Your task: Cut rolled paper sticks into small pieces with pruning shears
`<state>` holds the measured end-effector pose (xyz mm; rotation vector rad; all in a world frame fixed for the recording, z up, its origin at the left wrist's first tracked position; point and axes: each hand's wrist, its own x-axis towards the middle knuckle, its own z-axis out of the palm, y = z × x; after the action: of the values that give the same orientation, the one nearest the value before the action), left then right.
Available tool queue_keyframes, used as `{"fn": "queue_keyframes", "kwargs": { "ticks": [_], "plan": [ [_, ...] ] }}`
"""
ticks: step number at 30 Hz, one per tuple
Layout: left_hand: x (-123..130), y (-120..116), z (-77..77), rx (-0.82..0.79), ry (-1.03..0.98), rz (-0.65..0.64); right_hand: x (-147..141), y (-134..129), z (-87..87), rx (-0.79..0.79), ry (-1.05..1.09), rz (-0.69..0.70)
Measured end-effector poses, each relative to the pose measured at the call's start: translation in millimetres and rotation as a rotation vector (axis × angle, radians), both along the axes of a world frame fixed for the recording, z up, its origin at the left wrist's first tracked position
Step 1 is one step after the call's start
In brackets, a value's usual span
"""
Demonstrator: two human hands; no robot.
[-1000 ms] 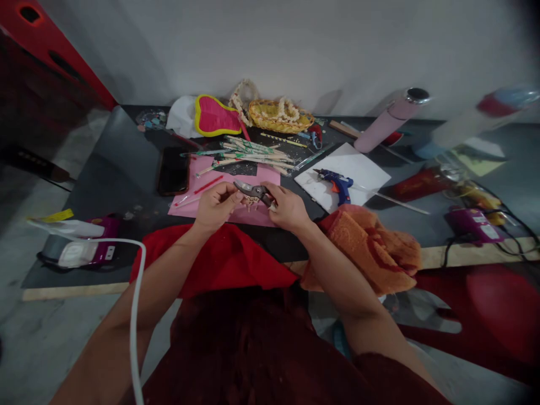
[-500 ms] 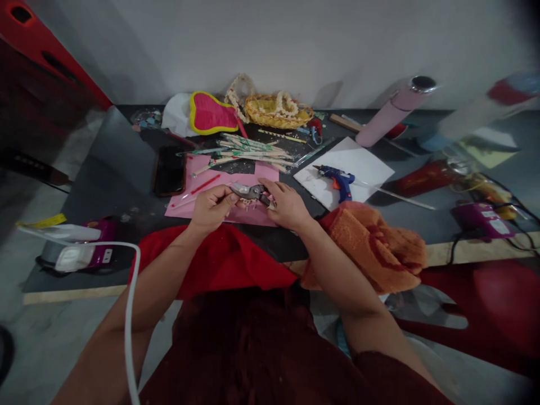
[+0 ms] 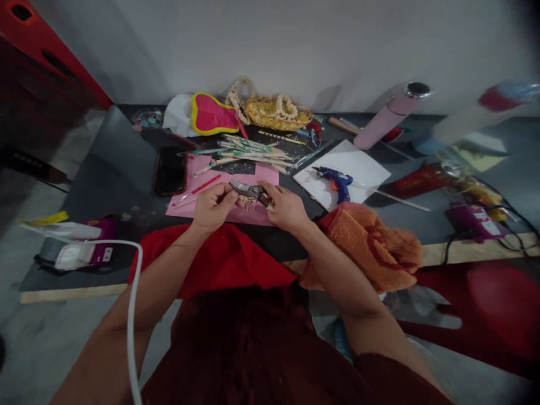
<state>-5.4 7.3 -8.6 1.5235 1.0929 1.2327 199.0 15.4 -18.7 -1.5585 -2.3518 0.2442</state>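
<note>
My right hand (image 3: 287,207) is wrapped round the handles of dark metal pruning shears (image 3: 252,191), whose blades point left. At the blade tips, my left hand (image 3: 214,207) pinches something too small to make out. Under both hands lies a pink sheet (image 3: 265,173), with small pale cut pieces (image 3: 250,201) below the shears. A red stick (image 3: 206,184) rests on the sheet left of the shears. Beyond the sheet is a pile of green-and-white sticks (image 3: 248,147).
A phone (image 3: 171,170) lies left of the sheet. At the right, a blue glue gun (image 3: 337,181) rests on white paper (image 3: 367,163), near an orange towel (image 3: 367,242). Behind stand a yellow basket (image 3: 270,121) and a pink flask (image 3: 390,115). Red cloth (image 3: 228,259) covers the front edge.
The shears' handles look closer together in my right hand, and its fingers have closed in more. My left hand stays near the blade tips. The view has shifted slightly.
</note>
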Motion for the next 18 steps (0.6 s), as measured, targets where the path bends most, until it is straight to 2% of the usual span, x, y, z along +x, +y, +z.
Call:
{"fn": "queue_keyframes", "kwargs": {
  "ticks": [8, 18],
  "plan": [
    [-0.2, -0.1, -1.1, 0.056, 0.117, 0.073, 1.9, 4.7, -6.1, 0.016, 0.019, 0.028],
    [-3.7, -0.1, -0.1, 0.045, 0.146, -0.009, 7.1, 8.3, -4.6, 0.02, 0.008, 0.071]
  ]
}}
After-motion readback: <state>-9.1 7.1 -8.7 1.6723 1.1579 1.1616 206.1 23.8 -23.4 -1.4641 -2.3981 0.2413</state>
